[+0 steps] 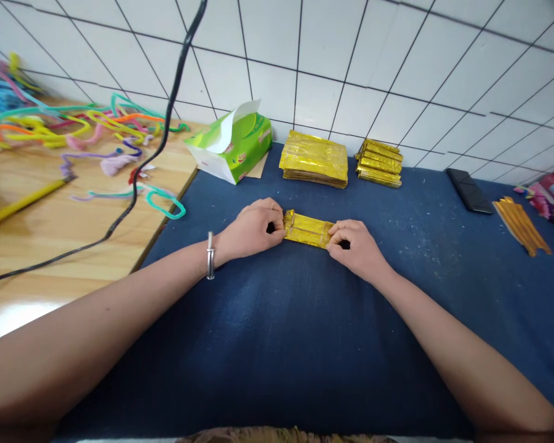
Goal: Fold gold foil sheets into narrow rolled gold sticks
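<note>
A small folded piece of gold foil paper [307,230] lies on the dark blue table surface [277,332] between my two hands. My left hand [258,229], with a silver bracelet at the wrist, pinches its left end. At the right end, my right hand [354,247] has thumb and fingers closed on the paper. Behind it, near the tiled wall, sit a thick stack of flat gold sheets [314,157] and a smaller pile of narrow folded gold pieces [379,163].
A green tissue pack [240,141] stands at the back left. Colourful pipe cleaners [41,132] cover part of the wooden table [96,227], and a black cable [168,117] hangs across it. A dark phone [468,191] and gold strips [522,224] lie at the right.
</note>
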Available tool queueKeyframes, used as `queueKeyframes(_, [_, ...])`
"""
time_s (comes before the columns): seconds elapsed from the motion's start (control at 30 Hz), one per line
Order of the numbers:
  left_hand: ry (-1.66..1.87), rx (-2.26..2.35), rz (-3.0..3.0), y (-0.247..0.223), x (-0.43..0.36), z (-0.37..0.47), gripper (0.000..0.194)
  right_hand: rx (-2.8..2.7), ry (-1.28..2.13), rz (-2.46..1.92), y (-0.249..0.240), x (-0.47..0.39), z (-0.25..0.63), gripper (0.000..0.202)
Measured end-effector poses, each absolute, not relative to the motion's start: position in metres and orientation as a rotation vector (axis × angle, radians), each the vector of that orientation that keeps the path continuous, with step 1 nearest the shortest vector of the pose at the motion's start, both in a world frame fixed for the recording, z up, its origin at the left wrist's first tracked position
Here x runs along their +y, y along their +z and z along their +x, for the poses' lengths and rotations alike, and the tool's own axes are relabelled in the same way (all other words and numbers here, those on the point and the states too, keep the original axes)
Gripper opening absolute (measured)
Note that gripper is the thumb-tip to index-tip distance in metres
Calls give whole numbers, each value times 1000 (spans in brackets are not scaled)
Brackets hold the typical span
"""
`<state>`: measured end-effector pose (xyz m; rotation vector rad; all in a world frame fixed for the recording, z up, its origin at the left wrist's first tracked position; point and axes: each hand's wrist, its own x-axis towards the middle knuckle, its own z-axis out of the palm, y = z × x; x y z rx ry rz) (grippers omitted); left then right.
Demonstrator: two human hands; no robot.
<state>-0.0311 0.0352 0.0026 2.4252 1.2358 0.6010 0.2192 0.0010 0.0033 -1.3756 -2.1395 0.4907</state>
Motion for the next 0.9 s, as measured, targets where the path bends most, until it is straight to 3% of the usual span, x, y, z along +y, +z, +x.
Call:
queueKeyframes(0.4, [667,1145,2493,0,32,-37,5,-2169,490,-1396,1,0,226,10])
queueKeyframes(0.6, [698,731,2677,-3,28,-35,33,-2225,394,-1334,2,-8,222,12])
queueKeyframes(0.9, [572,630,2746,3,31,-40,39,-2465,127,-1305,-3,-11,223,37])
